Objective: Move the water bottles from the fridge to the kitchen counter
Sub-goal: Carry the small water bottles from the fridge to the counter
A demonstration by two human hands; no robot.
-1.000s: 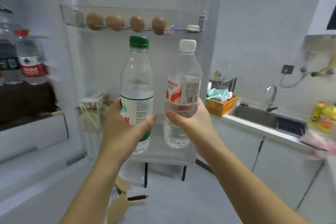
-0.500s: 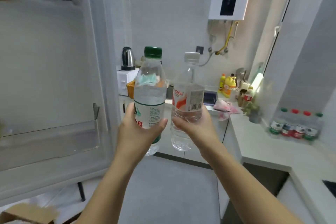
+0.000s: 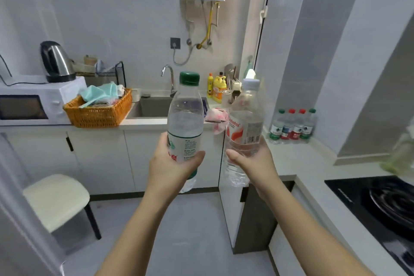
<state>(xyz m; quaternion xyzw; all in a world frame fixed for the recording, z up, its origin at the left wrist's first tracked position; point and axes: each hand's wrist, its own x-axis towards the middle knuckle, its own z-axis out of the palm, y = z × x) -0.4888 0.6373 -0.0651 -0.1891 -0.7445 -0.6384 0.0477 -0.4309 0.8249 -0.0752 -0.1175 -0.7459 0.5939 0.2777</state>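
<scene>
My left hand (image 3: 171,167) grips a clear water bottle with a green cap (image 3: 185,116) around its lower label, held upright in mid-air. My right hand (image 3: 251,161) grips a clear bottle with a white cap (image 3: 245,119) and a red-and-white label, tilted slightly left. Both bottles hang above the floor in front of the kitchen counter (image 3: 298,159). Several water bottles (image 3: 292,125) with green and red caps stand in a row at the counter's back right corner. The fridge is out of view except for its edge at the left.
An orange wicker basket (image 3: 100,112) with cloths sits by the sink (image 3: 154,105). A microwave (image 3: 29,103) carries a kettle (image 3: 56,60). Yellow detergent bottles (image 3: 218,87) stand behind the sink. A black stove (image 3: 380,199) lies at right. A cream stool (image 3: 56,199) stands at lower left.
My view has swung right, from the fridge door to the kitchen counter. Both hands kept hold of their bottles and carried them along toward the counter.
</scene>
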